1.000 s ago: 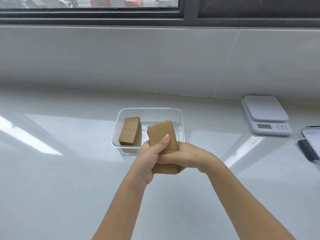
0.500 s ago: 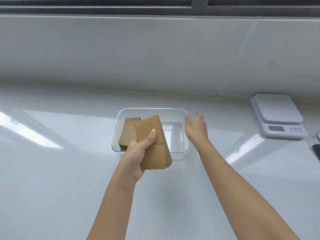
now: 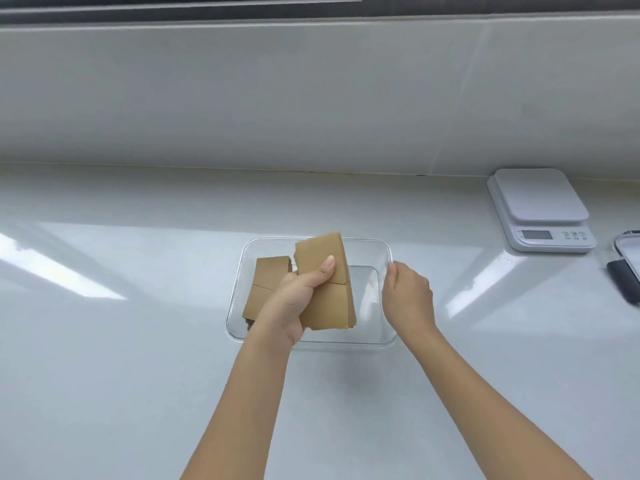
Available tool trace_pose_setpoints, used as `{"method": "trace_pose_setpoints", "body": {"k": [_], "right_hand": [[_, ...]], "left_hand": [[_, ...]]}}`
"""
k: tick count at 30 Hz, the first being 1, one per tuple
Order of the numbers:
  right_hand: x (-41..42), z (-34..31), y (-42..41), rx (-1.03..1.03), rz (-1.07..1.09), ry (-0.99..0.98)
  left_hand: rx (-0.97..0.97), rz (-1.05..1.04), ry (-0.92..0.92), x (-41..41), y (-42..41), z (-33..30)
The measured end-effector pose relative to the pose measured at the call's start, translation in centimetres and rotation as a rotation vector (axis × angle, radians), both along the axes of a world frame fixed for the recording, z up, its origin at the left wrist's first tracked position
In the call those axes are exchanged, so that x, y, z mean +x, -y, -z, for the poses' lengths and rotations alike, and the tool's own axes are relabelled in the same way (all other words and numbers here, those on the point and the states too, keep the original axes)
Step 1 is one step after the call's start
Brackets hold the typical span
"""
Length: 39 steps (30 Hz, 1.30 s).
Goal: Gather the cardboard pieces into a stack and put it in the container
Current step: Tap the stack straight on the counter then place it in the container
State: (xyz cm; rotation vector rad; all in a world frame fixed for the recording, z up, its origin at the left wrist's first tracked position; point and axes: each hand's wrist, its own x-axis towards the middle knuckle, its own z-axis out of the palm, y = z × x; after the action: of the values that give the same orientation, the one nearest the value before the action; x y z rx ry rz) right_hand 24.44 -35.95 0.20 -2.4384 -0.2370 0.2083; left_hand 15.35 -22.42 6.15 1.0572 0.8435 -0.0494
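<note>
A clear rectangular plastic container (image 3: 367,342) stands on the pale counter in the middle of the head view. A stack of brown cardboard pieces (image 3: 265,289) lies in its left half. My left hand (image 3: 294,299) grips a second stack of cardboard pieces (image 3: 329,296), tilted, over the middle of the container, thumb across its top face. My right hand (image 3: 408,296) rests against the container's right rim, fingers curled on the wall.
A white digital kitchen scale (image 3: 540,209) sits at the back right. A dark-edged flat object (image 3: 628,271) pokes in at the right edge. A tiled wall rises behind the counter, under a window frame.
My right hand let go of the held stack and went to the container's right rim. My left hand carried the stack forward over the container.
</note>
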Motion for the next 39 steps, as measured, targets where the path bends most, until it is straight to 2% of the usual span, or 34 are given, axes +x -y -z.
{"method": "trace_pose_setpoints", "body": {"k": [7,13,16,20,27,32,39], "right_hand": [[-2.4,-0.2,2.9,0.161,0.024,0.008],[-2.3,0.1,3.1,0.172,0.037,-0.029],[-2.3,0.1,3.3,0.177,0.035,-0.033],[-2.4,-0.1,3.3,0.185,0.028,-0.037],[-2.4,0.0,3.3,0.193,0.034,-0.041],[-2.4,0.0,3.1,0.224,0.072,-0.065],[-2.3,0.0,3.3,0.244,0.088,-0.072]], "left_hand": [[0.016,0.149,-0.202,1.4,3.1,4.7],[0.200,0.187,-0.303,2.0,4.9,6.2],[0.376,0.237,-0.370,2.0,5.0,6.6],[0.454,0.303,-0.418,1.5,4.7,6.4],[0.451,0.278,-0.370,1.5,4.3,6.8],[0.516,0.353,-0.356,2.3,6.9,5.8],[0.373,0.309,-0.348,3.3,8.1,6.1]]}}
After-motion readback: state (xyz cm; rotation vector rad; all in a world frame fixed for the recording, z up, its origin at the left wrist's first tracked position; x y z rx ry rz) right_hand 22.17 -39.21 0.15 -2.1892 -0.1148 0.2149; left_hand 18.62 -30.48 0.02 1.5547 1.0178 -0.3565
